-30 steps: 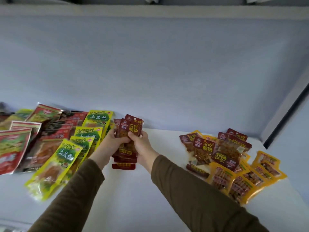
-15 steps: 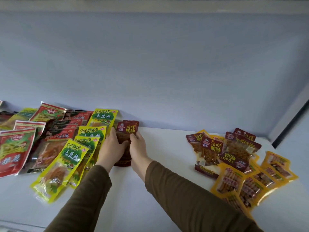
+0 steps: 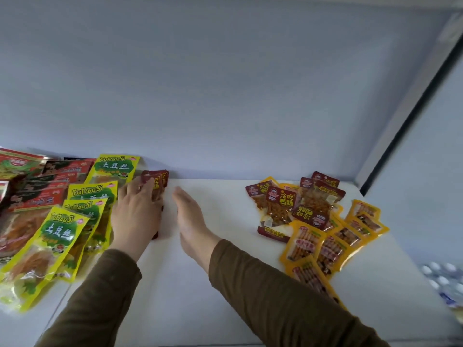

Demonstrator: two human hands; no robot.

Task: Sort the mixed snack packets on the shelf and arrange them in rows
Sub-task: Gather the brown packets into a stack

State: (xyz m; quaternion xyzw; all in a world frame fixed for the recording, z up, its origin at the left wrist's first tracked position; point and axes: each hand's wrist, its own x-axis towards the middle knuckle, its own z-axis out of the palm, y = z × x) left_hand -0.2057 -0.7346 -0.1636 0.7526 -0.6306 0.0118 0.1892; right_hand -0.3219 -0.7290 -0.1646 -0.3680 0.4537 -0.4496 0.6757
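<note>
A small stack of dark red snack packets (image 3: 157, 182) lies on the white shelf (image 3: 225, 259) beside a row of yellow-green packets (image 3: 75, 221). My left hand (image 3: 136, 214) rests flat on the red stack, fingers straight, hiding most of it. My right hand (image 3: 190, 219) hovers just right of the stack, fingers straight, holding nothing. On the right lies a loose pile of dark red packets (image 3: 295, 204) and several orange-yellow packets (image 3: 325, 244).
Red-and-black packets (image 3: 42, 194) and red-green packets (image 3: 15, 164) fill the far left. The shelf's blue back wall stands right behind the packets. A side wall with a dark edge (image 3: 411, 116) closes the right. Something white and blue (image 3: 446, 281) shows at lower right.
Both hands laid the red stack down on the shelf beside the yellow-green row. My right hand has let go and drawn slightly right; my left hand now lies flat on the stack.
</note>
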